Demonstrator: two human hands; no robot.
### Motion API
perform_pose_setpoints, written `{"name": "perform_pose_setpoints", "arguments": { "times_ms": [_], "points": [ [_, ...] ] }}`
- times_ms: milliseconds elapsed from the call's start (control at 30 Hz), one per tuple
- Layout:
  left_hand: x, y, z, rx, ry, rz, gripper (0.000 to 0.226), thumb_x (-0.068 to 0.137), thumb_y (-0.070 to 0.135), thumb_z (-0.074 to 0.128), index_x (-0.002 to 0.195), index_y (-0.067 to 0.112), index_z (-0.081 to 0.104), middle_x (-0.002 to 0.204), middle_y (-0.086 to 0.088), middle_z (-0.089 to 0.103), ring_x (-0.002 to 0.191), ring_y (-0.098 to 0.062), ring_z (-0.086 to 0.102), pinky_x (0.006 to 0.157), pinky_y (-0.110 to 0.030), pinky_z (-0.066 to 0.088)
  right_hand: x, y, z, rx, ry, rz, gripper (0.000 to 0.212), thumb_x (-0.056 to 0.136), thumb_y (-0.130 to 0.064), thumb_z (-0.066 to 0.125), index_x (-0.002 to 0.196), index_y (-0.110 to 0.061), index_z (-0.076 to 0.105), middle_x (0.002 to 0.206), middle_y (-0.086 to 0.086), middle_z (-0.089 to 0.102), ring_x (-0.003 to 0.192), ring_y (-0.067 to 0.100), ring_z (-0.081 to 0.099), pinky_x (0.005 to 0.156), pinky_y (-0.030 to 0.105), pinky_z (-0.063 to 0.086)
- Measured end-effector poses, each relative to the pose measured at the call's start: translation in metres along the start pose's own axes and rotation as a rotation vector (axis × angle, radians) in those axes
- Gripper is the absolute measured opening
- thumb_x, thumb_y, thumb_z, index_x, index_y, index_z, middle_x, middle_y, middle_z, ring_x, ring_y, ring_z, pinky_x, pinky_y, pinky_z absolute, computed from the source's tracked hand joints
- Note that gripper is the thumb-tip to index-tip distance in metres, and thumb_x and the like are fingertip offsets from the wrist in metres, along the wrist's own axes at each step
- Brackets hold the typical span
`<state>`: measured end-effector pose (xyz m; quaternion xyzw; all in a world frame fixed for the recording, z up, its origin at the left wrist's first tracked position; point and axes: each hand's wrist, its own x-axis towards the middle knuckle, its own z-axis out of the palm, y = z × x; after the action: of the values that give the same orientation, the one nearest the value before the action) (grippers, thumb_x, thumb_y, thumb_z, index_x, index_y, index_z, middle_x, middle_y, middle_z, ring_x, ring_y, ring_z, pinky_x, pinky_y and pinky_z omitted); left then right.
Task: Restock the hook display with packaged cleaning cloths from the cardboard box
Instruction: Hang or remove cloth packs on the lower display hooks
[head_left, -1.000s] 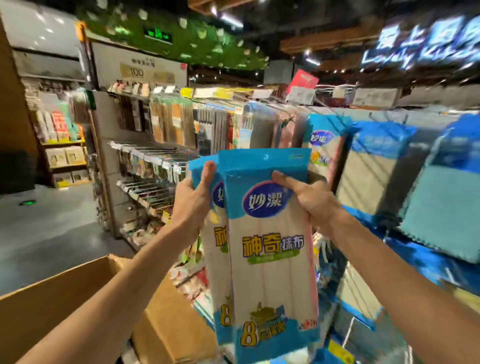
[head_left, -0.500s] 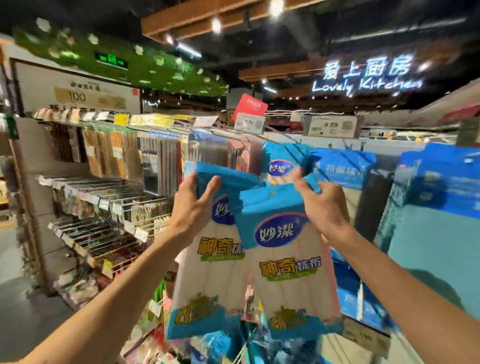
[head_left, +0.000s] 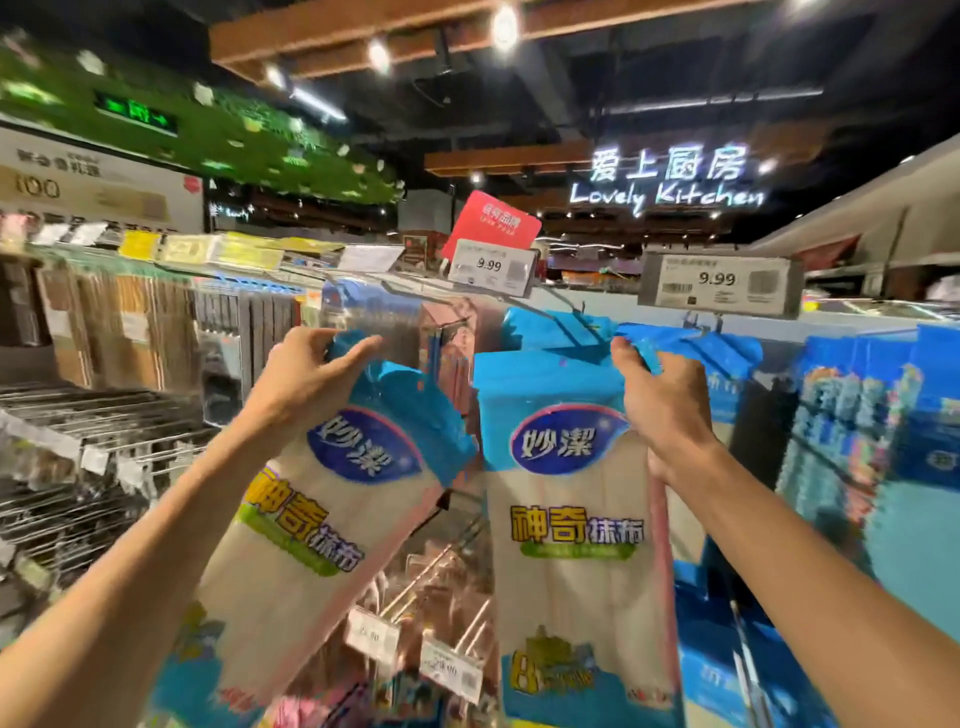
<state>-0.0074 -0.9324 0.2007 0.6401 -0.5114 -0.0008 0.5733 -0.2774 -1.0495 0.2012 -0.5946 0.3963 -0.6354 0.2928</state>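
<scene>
Both packs have risen and parted, now at the hook display's (head_left: 857, 323) top edge. I keep the right pack (head_left: 566, 545) pinched by its header in my right hand (head_left: 662, 400), just under a hook (head_left: 566, 325), ready for threading. My left hand (head_left: 306, 379) grips the left pack (head_left: 322, 519), kept aside.

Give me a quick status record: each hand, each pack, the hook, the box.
left hand: grips the blue header of the left pack
right hand: grips the top corner of the right pack
left pack: tilted, off to the left, not on any hook
right pack: upright, header just below the wire hook
threaded on hook: cannot tell
price tag: reads 9.99, above the hook
cardboard box: not in view
</scene>
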Motion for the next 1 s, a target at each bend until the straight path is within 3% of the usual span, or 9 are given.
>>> {"name": "perform_pose_setpoints", "arguments": {
  "times_ms": [100,267,367,433,600,667,800,900,1000],
  "points": [
    [0.007,0.006,-0.002,-0.072,-0.215,-0.013,0.005,0.09,0.027,0.07,0.089,0.023,0.071,0.079,0.004,0.075,0.07,-0.012,0.07,0.063,-0.022,0.056,0.006,0.003,0.009,-0.003,0.026,-0.023,0.034,0.097,-0.028,0.059,0.066,-0.016,0.056,0.065,-0.003,0.056,0.064,0.015,0.049,0.057,0.031,0.037],
    [0.008,0.026,0.023,-0.141,-0.373,0.106,0.029,0.091,0.02,0.068,0.12,0.023,0.067,0.113,0.006,0.07,0.088,-0.004,0.069,0.078,-0.023,0.057,0.015,-0.001,0.028,-0.013,0.03,-0.118,0.028,0.094,-0.033,0.064,0.08,-0.009,0.065,0.068,-0.005,0.058,0.064,0.012,0.048,0.057,0.032,0.038],
    [0.011,0.035,0.035,-0.22,-0.39,0.111,0.046,0.09,0.024,0.068,0.135,0.03,0.058,0.125,0.009,0.065,0.1,-0.006,0.068,0.083,-0.023,0.058,0.023,-0.002,0.037,0.033,0.011,-0.114,0.036,0.091,-0.038,0.067,0.074,-0.007,0.063,0.067,-0.003,0.06,0.066,0.013,0.049,0.059,0.035,0.042],
    [0.011,0.042,0.039,-0.286,-0.408,0.094,0.052,0.09,0.026,0.068,0.139,0.033,0.053,0.125,0.01,0.064,0.098,-0.006,0.07,0.078,-0.021,0.058,0.025,-0.001,0.042,0.095,-0.007,-0.1,0.04,0.09,-0.04,0.069,0.073,-0.004,0.062,0.069,-0.001,0.061,0.068,0.013,0.05,0.06,0.039,0.045],
    [0.007,0.048,0.044,-0.428,-0.403,0.101,0.051,0.091,0.023,0.066,0.139,0.034,0.052,0.114,0.008,0.071,0.09,-0.01,0.073,0.069,-0.022,0.059,0.023,-0.005,0.048,0.156,-0.026,-0.089,0.033,0.089,-0.038,0.071,0.069,-0.013,0.063,0.067,-0.002,0.061,0.067,0.011,0.051,0.06,0.032,0.045],
    [0.005,0.047,0.044,-0.465,-0.363,0.132,0.053,0.091,0.02,0.066,0.139,0.036,0.051,0.119,0.009,0.069,0.092,-0.012,0.073,0.073,-0.025,0.06,0.022,-0.006,0.049,0.161,-0.023,-0.093,0.036,0.087,-0.042,0.072,0.07,-0.011,0.063,0.071,0.002,0.065,0.069,0.014,0.055,0.063,0.04,0.053],
    [0.011,0.05,0.037,-0.362,-0.305,0.23,0.061,0.091,0.025,0.068,0.139,0.054,0.044,0.136,0.026,0.052,0.102,-0.001,0.067,0.078,-0.024,0.059,0.023,-0.013,0.053,0.131,0.013,-0.129,0.045,0.078,-0.053,0.073,0.066,-0.011,0.062,0.064,0.0,0.064,0.067,0.02,0.062,0.065,0.049,0.058],
    [0.018,0.057,0.034,-0.288,-0.339,0.271,0.067,0.093,0.021,0.066,0.142,0.056,0.037,0.148,0.026,0.041,0.104,0.0,0.067,0.082,-0.027,0.059,0.023,-0.023,0.056,0.094,0.047,-0.2,0.041,0.086,-0.04,0.072,0.06,-0.014,0.056,0.057,-0.004,0.057,0.056,0.013,0.05,0.056,0.035,0.049],
    [0.024,0.063,0.031,-0.213,-0.369,0.312,0.07,0.095,0.021,0.065,0.146,0.054,0.03,0.155,0.026,0.031,0.107,0.0,0.066,0.086,-0.031,0.059,0.023,-0.029,0.062,0.115,0.041,-0.217,0.039,0.088,-0.041,0.07,0.062,-0.015,0.058,0.061,-0.006,0.062,0.057,0.009,0.057,0.053,0.027,0.047]
  ]
}}
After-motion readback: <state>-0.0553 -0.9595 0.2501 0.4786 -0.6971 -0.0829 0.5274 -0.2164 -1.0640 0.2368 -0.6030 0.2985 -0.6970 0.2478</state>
